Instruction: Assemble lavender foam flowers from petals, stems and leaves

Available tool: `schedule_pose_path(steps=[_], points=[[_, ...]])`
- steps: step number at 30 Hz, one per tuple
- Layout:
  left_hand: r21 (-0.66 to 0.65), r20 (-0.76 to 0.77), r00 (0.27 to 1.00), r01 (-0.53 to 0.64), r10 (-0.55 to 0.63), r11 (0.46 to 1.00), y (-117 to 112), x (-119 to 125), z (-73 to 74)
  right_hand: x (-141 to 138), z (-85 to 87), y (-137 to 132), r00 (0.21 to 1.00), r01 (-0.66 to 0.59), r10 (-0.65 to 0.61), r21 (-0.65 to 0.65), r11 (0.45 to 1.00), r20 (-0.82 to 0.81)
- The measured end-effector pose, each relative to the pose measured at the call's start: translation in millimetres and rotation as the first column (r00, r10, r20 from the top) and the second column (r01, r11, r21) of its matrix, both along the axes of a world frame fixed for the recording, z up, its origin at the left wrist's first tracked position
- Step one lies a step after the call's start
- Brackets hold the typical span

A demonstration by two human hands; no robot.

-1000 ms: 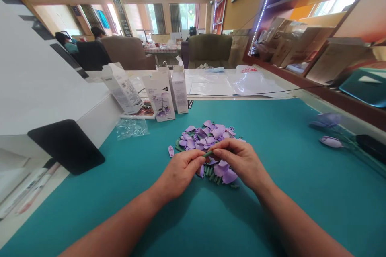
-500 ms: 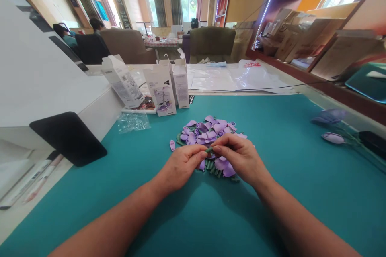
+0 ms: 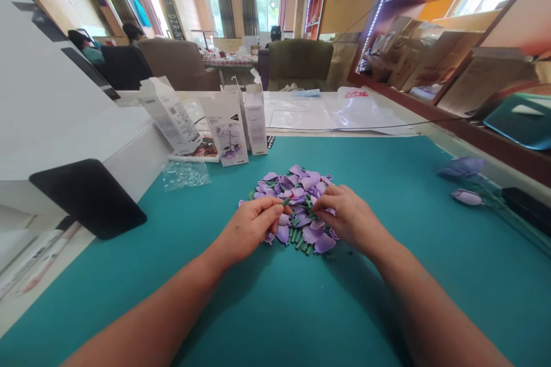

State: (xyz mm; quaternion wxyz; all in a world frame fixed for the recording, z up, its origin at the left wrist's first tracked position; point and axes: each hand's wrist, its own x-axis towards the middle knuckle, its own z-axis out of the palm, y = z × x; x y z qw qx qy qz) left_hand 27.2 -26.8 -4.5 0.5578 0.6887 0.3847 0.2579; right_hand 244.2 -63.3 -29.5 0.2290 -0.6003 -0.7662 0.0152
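Observation:
A heap of purple petal pieces (image 3: 297,189) and small green stem pieces (image 3: 300,241) lies on the teal mat (image 3: 387,275). My left hand (image 3: 252,228) is closed in a pinch on a short green stem piece (image 3: 286,200), held just above the heap's left side. My right hand (image 3: 346,218) rests on the heap's right side, fingers curled down among the petals; whether they hold anything is hidden.
Three open white boxes (image 3: 228,126) stand at the mat's far edge beside a crumpled clear bag (image 3: 185,174). A black pad (image 3: 88,198) lies at the left. Finished purple flowers (image 3: 467,180) lie at the right. People sit in chairs far behind.
My hands have parted. The left hand keeps the green stem piece, and the right hand has let go of it and dropped onto the petal heap.

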Motion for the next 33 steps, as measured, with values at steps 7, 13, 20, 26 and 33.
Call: schedule_pose_path(steps=[7, 13, 20, 26, 33], points=[[-0.06, 0.044, 0.999, -0.019, 0.022, 0.998, 3.0, 0.2, -1.8, 3.3, -9.1, 1.5, 0.97, -0.001, 0.018, -0.072, 0.997, 0.243], [-0.085, 0.049, 0.999, -0.003, 0.007, 0.996, 2.1, 0.7, -3.0, 2.2, -10.3, 4.9, 0.942, 0.008, 0.029, -0.107, 0.994, 0.333], [-0.097, 0.047, 0.999, 0.023, -0.019, 0.995, 3.1, 0.7, -5.9, 1.8, -4.4, 4.8, 1.0, -0.002, 0.004, -0.075, 0.997, 0.02], [-0.091, 0.057, 0.998, 0.006, -0.001, 0.996, 3.2, 2.3, -8.9, -5.8, 8.1, 1.2, 0.528, -0.065, -0.14, -0.204, 0.977, -0.838], [0.01, 0.048, 0.999, 0.015, -0.015, 1.0, 4.0, -0.1, -9.2, -35.4, 9.1, -5.1, 0.295, -0.249, -0.172, -0.25, 0.936, -0.94]])
